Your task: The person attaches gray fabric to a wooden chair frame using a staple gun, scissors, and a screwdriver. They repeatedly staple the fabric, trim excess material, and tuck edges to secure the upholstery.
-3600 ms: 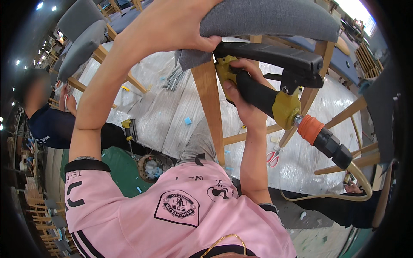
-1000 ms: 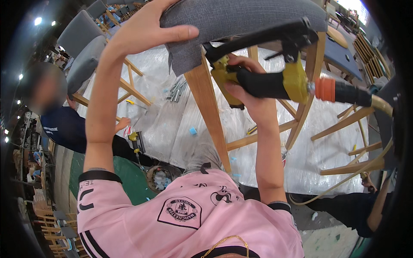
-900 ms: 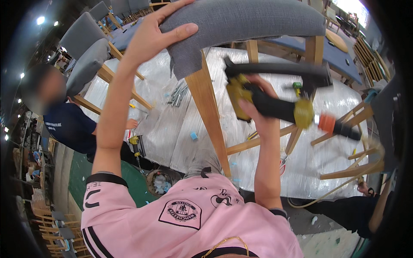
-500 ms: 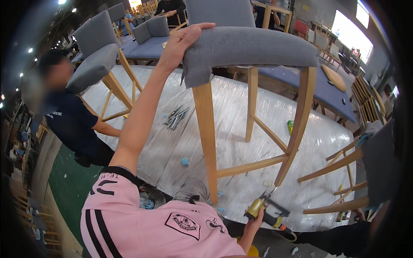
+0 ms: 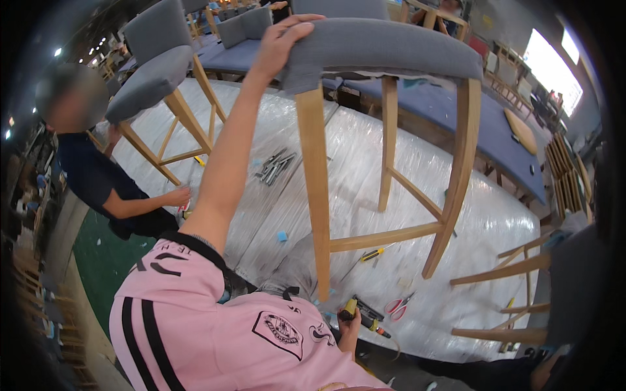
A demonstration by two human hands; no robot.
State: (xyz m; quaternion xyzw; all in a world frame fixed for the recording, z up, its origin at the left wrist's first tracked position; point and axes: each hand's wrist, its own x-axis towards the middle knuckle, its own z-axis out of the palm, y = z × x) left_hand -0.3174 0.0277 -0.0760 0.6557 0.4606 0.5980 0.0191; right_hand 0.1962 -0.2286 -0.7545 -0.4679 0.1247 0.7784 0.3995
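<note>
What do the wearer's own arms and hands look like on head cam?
Left hand and right hand: no gloves visible. Left forearm bare. Left sleeve: short, pink, black cuff, black printed marks, two black stripes. Right sleeve not visible.

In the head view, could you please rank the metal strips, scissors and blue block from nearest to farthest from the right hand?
1. Scissors, just right of the right hand.
2. Blue block, ahead and left.
3. Metal strips, farther ahead, also left.
</note>
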